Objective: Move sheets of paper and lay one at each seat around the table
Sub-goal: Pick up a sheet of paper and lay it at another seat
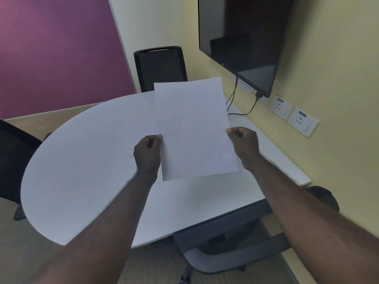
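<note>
A white sheet of paper (pixel 194 128) hangs in the air above the white half-round table (pixel 86 165), held up nearly flat toward me. My left hand (pixel 148 153) pinches its left edge, and my right hand (pixel 244 143) pinches its right edge. Whether it is one sheet or several stacked together I cannot tell. No paper lies on the table surface that shows.
A black chair (pixel 162 66) stands at the far side, another dark chair (pixel 14 156) at the left, and a grey chair (pixel 229 251) is tucked under the near edge. A wall screen (pixel 242 37), cables (pixel 233 97) and sockets (pixel 303 121) are on the right wall.
</note>
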{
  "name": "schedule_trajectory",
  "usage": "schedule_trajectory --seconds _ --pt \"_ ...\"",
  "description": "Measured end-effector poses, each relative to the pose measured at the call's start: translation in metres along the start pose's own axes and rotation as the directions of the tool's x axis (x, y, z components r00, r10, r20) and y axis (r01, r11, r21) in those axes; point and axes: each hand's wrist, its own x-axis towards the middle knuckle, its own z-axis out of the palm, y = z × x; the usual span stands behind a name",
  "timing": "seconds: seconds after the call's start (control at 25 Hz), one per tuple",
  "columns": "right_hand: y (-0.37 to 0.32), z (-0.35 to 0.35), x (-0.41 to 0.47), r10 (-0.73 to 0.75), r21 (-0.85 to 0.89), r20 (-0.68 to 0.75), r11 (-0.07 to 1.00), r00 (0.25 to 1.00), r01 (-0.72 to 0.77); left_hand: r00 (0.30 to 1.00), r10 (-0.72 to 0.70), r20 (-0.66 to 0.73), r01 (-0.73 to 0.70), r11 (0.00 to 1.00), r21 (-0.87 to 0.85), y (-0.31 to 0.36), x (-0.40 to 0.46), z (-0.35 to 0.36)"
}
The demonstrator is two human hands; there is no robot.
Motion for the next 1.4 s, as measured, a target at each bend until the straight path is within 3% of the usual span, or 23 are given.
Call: schedule_trajectory --seconds 0.96,1.4 --pt "0.096 0.027 0.134 0.088 -0.082 0.116 0.993 0.989 -0.079 0.984 -0.111 -0.138 0.131 0.980 0.147 -0.077 0.070 0.089" --pt "0.176 0.033 0.159 0.220 -0.160 0.188 0.968 0.957 -0.191 0.963 -0.196 -0.186 0.241 0.934 0.262 -0.143 0.078 0.121"
